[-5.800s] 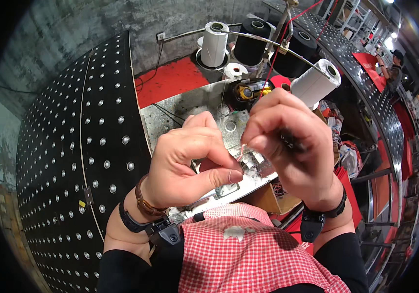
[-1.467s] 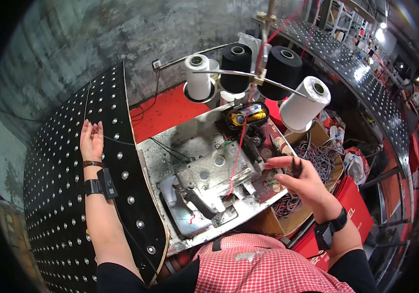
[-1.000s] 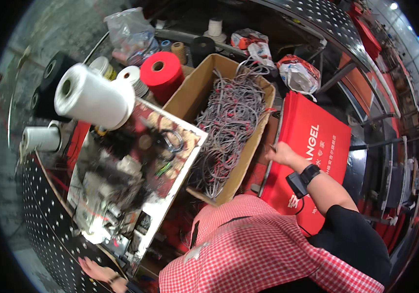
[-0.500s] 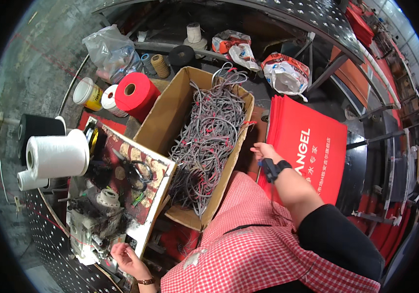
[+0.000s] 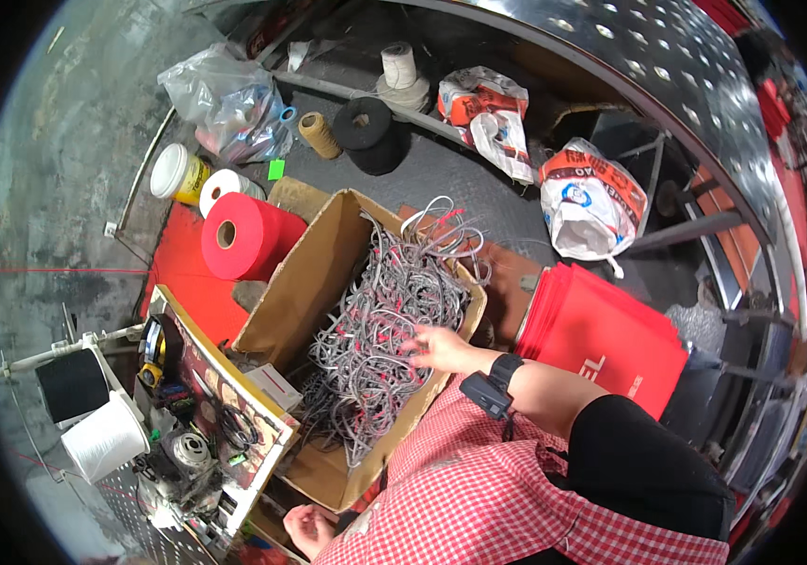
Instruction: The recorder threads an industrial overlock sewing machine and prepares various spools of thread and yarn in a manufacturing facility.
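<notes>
The grey cords (image 5: 375, 330) lie in a loose, tangled heap inside the open cardboard box (image 5: 276, 301), some rising above the rim at its far end. Singly they look light and bendy, springy enough to hold a curl and unlikely to break; the whole mass would probably drag, since the strands loop through one another. A pinch on one strand that lies free on top seems a better hold than a fistful, with a gentle pull to let it slip clear. The right hand (image 5: 436, 348) is over the heap by the box's near side, fingers partly bent among the cords; they are blurred, so I cannot tell whether they grip one. The left hand (image 5: 307, 530) is low beside the box's near corner, fingers curled, its contents hidden. Left of the box, black-handled scissors (image 5: 237, 431) lie on the tabletop (image 5: 267, 438).
</notes>
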Demonstrator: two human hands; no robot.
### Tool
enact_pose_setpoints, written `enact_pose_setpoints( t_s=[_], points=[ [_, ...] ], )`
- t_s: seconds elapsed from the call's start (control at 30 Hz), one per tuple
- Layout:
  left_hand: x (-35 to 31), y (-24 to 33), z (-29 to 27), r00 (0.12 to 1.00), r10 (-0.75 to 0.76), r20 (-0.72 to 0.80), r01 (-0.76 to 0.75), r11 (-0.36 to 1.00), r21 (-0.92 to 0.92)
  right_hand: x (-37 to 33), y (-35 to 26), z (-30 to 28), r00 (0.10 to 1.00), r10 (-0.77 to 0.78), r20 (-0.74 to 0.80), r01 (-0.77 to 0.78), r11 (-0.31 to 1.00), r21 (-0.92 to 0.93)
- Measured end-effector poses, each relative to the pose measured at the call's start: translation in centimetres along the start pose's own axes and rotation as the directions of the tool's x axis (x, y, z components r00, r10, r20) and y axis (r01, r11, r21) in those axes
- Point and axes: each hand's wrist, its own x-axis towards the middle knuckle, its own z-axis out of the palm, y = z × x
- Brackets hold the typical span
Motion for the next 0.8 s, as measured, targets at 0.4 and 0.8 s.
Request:
enact_pose_setpoints(
  t_s=[0.4, 0.8],
  points=[
    [-4.2, 0.5, 3.8, 0.98, -0.179, 0.086, 0.134, 0.915, 0.38, 11.2, 18.5, -11.4, 0.603, 0.796, 0.054, -0.186, 0.075, 0.98],
    [-2.9, 0.3, 7.1, 0.923, -0.384, 0.0, 0.384, 0.923, -0.034, 11.3, -1.4, 2.2, 0.602, 0.154, 0.784, 0.19, 0.925, -0.328]
  ],
)
